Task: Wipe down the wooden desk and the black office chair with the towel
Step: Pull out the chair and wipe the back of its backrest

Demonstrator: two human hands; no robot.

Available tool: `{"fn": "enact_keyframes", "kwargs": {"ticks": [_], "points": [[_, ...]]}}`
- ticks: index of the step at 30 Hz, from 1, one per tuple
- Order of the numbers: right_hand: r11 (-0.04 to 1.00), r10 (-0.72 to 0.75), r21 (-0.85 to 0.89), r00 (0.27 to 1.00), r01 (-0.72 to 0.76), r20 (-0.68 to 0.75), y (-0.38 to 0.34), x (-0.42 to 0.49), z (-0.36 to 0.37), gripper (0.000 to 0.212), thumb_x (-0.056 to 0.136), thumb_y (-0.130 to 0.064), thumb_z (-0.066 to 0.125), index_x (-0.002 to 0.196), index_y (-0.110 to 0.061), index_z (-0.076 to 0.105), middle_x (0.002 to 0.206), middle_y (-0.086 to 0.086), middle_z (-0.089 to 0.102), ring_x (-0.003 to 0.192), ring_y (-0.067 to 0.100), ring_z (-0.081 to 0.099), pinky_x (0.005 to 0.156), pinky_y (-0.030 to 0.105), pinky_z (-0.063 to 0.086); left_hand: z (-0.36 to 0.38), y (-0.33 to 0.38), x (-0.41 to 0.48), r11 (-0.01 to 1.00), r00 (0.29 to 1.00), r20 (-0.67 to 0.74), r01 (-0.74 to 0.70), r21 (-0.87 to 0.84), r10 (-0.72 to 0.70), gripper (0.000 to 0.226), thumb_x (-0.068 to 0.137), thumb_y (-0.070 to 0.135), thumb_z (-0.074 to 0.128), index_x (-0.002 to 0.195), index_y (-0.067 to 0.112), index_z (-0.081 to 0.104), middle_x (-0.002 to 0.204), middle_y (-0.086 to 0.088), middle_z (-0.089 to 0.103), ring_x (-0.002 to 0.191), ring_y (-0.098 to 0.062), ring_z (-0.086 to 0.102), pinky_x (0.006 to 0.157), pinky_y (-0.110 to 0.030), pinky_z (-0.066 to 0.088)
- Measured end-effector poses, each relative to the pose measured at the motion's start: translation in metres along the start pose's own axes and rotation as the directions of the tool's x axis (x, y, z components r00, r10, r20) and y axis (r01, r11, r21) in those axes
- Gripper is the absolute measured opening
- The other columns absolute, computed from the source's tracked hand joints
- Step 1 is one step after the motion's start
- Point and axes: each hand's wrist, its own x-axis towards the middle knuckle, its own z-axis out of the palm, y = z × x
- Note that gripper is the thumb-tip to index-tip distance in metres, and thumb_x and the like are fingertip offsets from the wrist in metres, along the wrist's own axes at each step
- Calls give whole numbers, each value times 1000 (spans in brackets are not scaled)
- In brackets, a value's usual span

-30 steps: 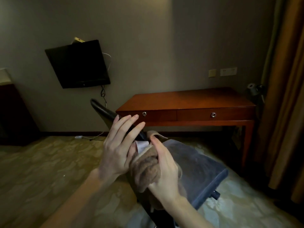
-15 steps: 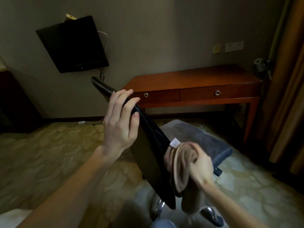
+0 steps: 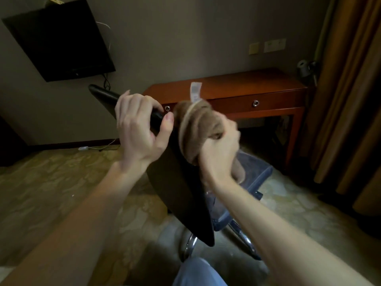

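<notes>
The black office chair stands in front of me with its backrest tilted toward me and its grey seat facing the desk. My left hand grips the top edge of the backrest, fingers curled over it. My right hand holds the bunched brown towel against the upper front of the backrest, just right of my left hand. A white label sticks up from the towel. The wooden desk with two drawers stands against the far wall behind the chair.
A black TV hangs on the wall at the upper left, with cables trailing to the floor. Brown curtains hang at the right beside the desk. A dark lamp-like object sits at the desk's right end. Patterned carpet covers the floor.
My right hand has swept the towel up the backrest from low near the seat to the top edge. My left hand has closed its fingers round the backrest's top.
</notes>
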Motion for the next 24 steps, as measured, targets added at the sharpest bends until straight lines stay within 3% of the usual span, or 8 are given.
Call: {"fn": "enact_keyframes", "kwargs": {"ticks": [3,7,10,12,15,19,21,24], "points": [[978,-153,141,988,151,6,18,-42,19,30,95,-16,60,121,-32,59,118,-7,65,112,15,61,102,35,45,7,4,-4,1000,995,-103,19,22,-16,42,99,37,44,79,4,61,80,-11,59,85,-28,55,96,-56,43],[961,-250,114,967,253,-40,72,-62,15,41,93,-29,54,129,-12,62,128,-3,63,126,8,54,112,29,39,14,6,-6,1000,984,-178,26,11,-23,38,98,32,46,75,5,59,77,-11,57,83,-32,55,92,-55,44],[973,-230,39,971,228,64,111,-73,-2,44,90,-29,55,133,-39,55,130,-36,52,128,-17,42,110,9,29,15,4,-2,999,983,-181,40,0,-39,38,98,32,46,74,5,59,76,-12,57,82,-33,56,93,-58,44],[992,-100,-59,984,110,149,142,-87,-15,42,90,-36,56,128,-53,50,127,-40,53,123,-15,48,105,11,35,16,4,-4,999,983,-179,46,-7,-47,37,97,32,47,75,4,59,76,-13,56,82,-33,55,97,-58,43],[963,243,-183,937,-200,250,186,-99,-31,28,88,-51,51,116,-55,54,113,-24,65,114,8,63,96,31,49,14,3,-4,999,986,-160,55,4,-53,36,97,32,48,75,4,59,77,-13,56,82,-34,55,98,-57,43],[839,540,-73,810,-539,227,197,-82,-38,23,94,-26,61,116,-29,69,110,-3,74,113,23,66,104,46,50,10,6,-5,998,990,-125,67,4,-66,33,97,30,49,77,5,58,78,-12,55,83,-33,54,100,-57,41],[863,499,35,860,-505,101,176,-73,-36,22,91,-16,60,109,-27,68,98,-6,74,103,21,68,98,39,53,10,7,-4,997,990,-120,72,3,-72,34,97,30,49,78,4,59,79,-13,55,84,-34,55,102,-57,41],[941,233,240,971,-239,56,120,-61,-28,36,88,-9,59,111,-36,64,100,-11,72,98,8,68,86,16,51,14,11,-6,996,986,-140,88,6,-87,35,97,30,49,80,2,60,81,-16,57,87,-36,56,109,-58,37]]}}
